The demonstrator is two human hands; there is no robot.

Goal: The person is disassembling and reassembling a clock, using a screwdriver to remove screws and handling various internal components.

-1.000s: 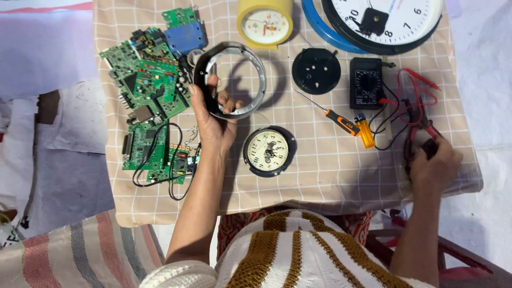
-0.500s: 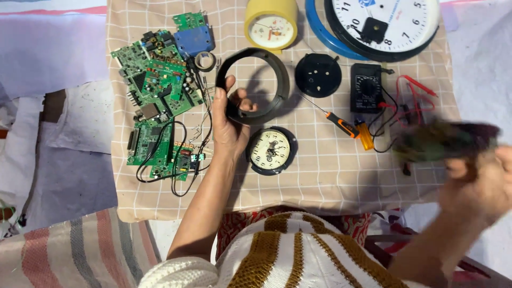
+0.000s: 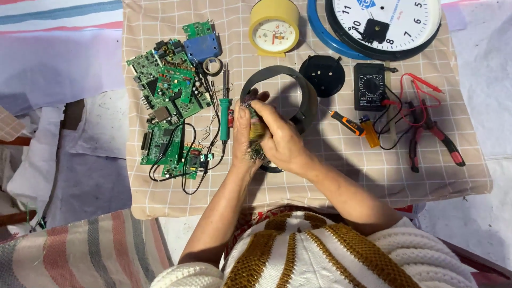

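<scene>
Nearest to the person, both hands meet over the checked cloth [image 3: 320, 176] of the tabletop, just below the dark ring [image 3: 304, 90]. The left hand [image 3: 244, 136] and the right hand [image 3: 282, 141] are pressed together around a small bundle [image 3: 256, 133] that looks brownish and fibrous, maybe a brush or a pad; I cannot tell exactly which. Both grips are closed on it, the fingers pinching it from two sides. It seems light and soft, so a hold on its firmer middle is safer than on the loose ends.

The ring lies partly under the fingers. It looks thin, stiff and light, best taken by its rim. Left of the ring lies a soldering iron [image 3: 225, 106], further left the green circuit boards [image 3: 168, 88]. Right of the ring are an orange screwdriver [image 3: 346, 122], a black multimeter [image 3: 370, 86] and red pliers [image 3: 432, 133]. Beyond the ring stand a yellow clock [image 3: 274, 28] and a big wall clock [image 3: 386, 21].
</scene>
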